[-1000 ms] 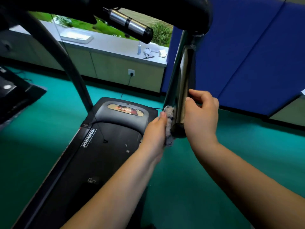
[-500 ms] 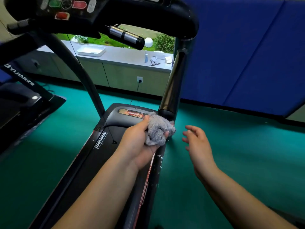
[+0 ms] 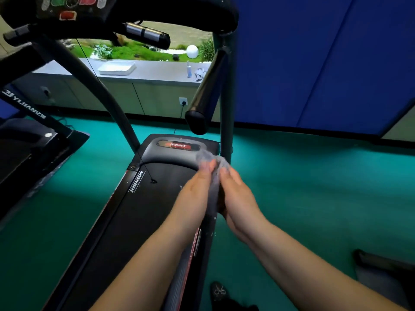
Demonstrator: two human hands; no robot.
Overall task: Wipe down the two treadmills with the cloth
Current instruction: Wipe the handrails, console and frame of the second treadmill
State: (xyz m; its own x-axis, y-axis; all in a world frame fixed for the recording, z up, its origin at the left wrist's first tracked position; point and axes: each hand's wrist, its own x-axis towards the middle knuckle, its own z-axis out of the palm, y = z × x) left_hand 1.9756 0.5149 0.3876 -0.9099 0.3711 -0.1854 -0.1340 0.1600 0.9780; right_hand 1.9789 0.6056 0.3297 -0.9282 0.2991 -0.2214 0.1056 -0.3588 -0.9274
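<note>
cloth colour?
Plain grey, no visible pattern. Head view shows the cloth between the left hand and right hand.

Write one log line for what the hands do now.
left hand, right hand: grey cloth between them, grip blurred | over Johnson treadmill | handrail untouched

The treadmill (image 3: 143,221) carries the brand JOHNSON twice: in pale letters on the red badge (image 3: 180,145) set in its grey motor cover (image 3: 170,157), and in white capitals running lengthwise along the black left side rail (image 3: 136,181). On the second treadmill (image 3: 27,149) to the left, white lettering on the slanted upright (image 3: 22,104) reads roughly YUJIAN, followed by characters too unclear to make out. Small print on the red strip (image 3: 195,243) along the right edge and any marks on the console buttons (image 3: 71,2) are too blurred to read.
</note>
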